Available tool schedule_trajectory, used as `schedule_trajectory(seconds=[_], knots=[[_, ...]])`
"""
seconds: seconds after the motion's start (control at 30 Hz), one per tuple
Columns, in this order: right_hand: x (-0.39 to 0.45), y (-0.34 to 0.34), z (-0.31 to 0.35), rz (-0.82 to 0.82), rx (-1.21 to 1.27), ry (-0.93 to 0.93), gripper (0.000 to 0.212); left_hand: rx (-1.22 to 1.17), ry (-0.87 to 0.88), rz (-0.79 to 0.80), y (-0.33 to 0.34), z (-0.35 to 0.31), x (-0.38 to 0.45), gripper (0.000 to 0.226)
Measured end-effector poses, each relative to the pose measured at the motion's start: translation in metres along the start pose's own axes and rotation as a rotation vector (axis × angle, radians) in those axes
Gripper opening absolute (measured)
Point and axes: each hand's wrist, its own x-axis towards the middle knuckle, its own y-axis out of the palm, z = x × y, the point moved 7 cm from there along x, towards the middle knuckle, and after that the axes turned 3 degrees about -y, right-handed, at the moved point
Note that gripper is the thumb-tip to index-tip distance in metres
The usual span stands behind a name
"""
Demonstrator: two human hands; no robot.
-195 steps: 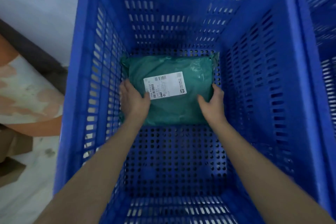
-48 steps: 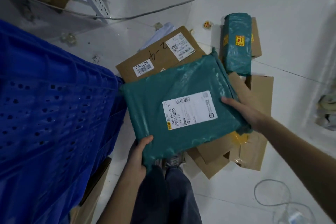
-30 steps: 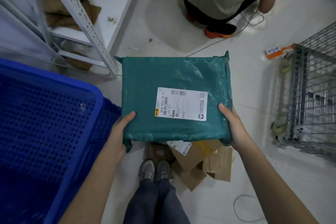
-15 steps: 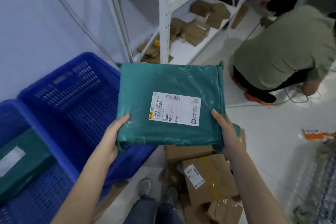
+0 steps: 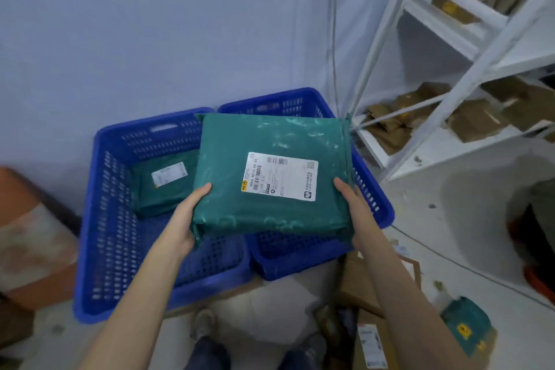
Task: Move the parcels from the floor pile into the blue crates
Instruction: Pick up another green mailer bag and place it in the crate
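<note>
A pale wall [image 5: 150, 24] fills the far side, and a white shelf rack [image 5: 456, 75] stands at the right with brown cardboard packets [image 5: 477, 120] lying on its lower shelves. On the floor [image 5: 450, 219] against the wall sit two blue crates side by side, touching: the left crate [image 5: 99, 219] is the nearer and fuller in view, and the right crate [image 5: 372, 198] sits close to the foot of the rack. A green parcel [image 5: 162, 180] with a white label lies flat on the bottom of the left crate, toward its far end. A second, larger green parcel [image 5: 270, 177] is held in the air above the two crates, over the rims where they meet, label side up and roughly level. The left hand [image 5: 186, 219] holds its near left corner, thumb on top and fingers hidden beneath; the right hand [image 5: 354, 207] holds its near right edge the same way, so each grip is closed on the parcel. At the lower right of the floor lies the pile: brown cardboard boxes [image 5: 369, 336] with a small green parcel [image 5: 468, 324] bearing yellow stickers beside them. An orange and white shape [image 5: 30, 237] stands at the left edge, blurred. The person's shoes [image 5: 204, 321] show at the bottom.
</note>
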Motion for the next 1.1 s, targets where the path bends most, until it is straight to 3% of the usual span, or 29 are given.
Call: schedule_trajectory(seconds=[0.27, 0.5, 0.73, 0.83, 0.97, 1.1], knots=[[0.037, 0.181, -0.057, 0.142, -0.093, 0.074, 0.057, -0.114, 0.011, -0.165, -0.172, -0.062, 0.028, 0.025], [0.082, 0.296, -0.108, 0.189, -0.194, 0.131, 0.07, -0.126, -0.025, -0.177, -0.272, -0.11, 0.085, 0.031], [0.15, 0.332, -0.141, 0.134, -0.332, 0.198, 0.049, 0.203, -0.055, -0.253, -0.309, -0.133, 0.158, 0.039], [0.18, 0.339, -0.153, 0.118, -0.401, 0.219, 0.043, 0.193, -0.079, -0.278, -0.315, -0.121, 0.189, 0.061], [0.221, 0.336, -0.172, 0.074, -0.483, 0.234, 0.056, 0.267, -0.029, -0.393, -0.32, -0.105, 0.231, 0.069], [0.26, 0.339, -0.199, 0.046, -0.513, 0.252, 0.061, 0.603, 0.058, -0.515, -0.32, -0.102, 0.268, 0.059]])
